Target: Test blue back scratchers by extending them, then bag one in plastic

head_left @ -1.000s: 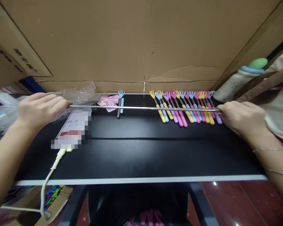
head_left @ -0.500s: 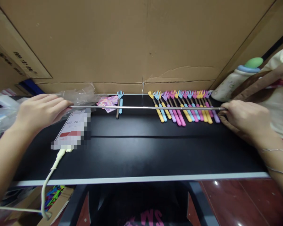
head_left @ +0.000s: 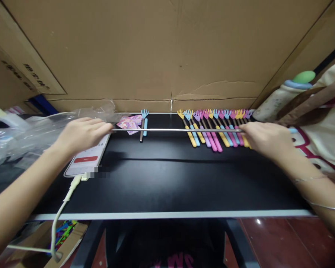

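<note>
A thin metal rod [head_left: 170, 130] runs level across the view above the black table, with an end in each fist. My left hand [head_left: 85, 136] is closed on its left end, over the top of a phone. My right hand [head_left: 264, 137] is closed on the right end, in front of the rightmost back scratchers. Several back scratchers [head_left: 216, 143] with hand-shaped heads and yellow, blue, pink and purple handles lie in a row behind the rod. Further left lies a blue-headed scratcher [head_left: 141, 128] with a bare shaft, beside a loose blue handle [head_left: 145, 127].
Pink printed cards [head_left: 130, 123] and clear plastic bags [head_left: 44, 128] lie at the back left. A phone [head_left: 89, 158] with a cable [head_left: 72, 188] sits under my left forearm. A bottle-shaped object [head_left: 276, 98] stands at the right. Cardboard [head_left: 167, 56] walls the back.
Both hands have moved inward toward each other, and the stretch of rod showing between them is shorter. More of the phone's lower screen shows now.
</note>
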`<action>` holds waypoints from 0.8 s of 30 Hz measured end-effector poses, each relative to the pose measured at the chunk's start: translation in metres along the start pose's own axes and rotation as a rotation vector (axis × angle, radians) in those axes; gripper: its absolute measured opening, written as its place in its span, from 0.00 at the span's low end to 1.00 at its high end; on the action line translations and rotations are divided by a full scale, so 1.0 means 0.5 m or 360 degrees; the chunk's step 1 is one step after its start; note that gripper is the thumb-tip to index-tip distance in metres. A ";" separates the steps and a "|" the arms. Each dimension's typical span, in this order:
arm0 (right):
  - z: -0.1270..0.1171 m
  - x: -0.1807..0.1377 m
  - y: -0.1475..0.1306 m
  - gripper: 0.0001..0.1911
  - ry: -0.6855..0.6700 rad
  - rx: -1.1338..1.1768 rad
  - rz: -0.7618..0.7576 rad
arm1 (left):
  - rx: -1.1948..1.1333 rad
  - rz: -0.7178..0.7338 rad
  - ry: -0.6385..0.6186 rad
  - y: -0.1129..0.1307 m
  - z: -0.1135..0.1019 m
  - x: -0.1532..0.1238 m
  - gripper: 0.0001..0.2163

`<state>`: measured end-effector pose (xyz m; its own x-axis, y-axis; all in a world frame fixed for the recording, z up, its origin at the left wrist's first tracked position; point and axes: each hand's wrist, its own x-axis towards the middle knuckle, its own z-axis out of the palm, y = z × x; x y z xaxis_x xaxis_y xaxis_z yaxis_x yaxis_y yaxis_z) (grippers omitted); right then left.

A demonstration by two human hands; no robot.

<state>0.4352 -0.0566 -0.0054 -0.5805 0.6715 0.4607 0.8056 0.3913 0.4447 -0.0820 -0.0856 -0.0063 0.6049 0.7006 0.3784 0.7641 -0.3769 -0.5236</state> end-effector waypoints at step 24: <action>-0.075 0.105 -0.242 0.18 0.0419 0.0099 -0.0437 | -0.0211 0.0313 0.0410 0.202 -0.080 0.137 0.10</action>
<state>0.3025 -0.0922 -0.0062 -0.7797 0.3549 0.5159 0.6168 0.5769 0.5355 0.0456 -0.1000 -0.0027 0.7672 0.4374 0.4692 0.6396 -0.5769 -0.5081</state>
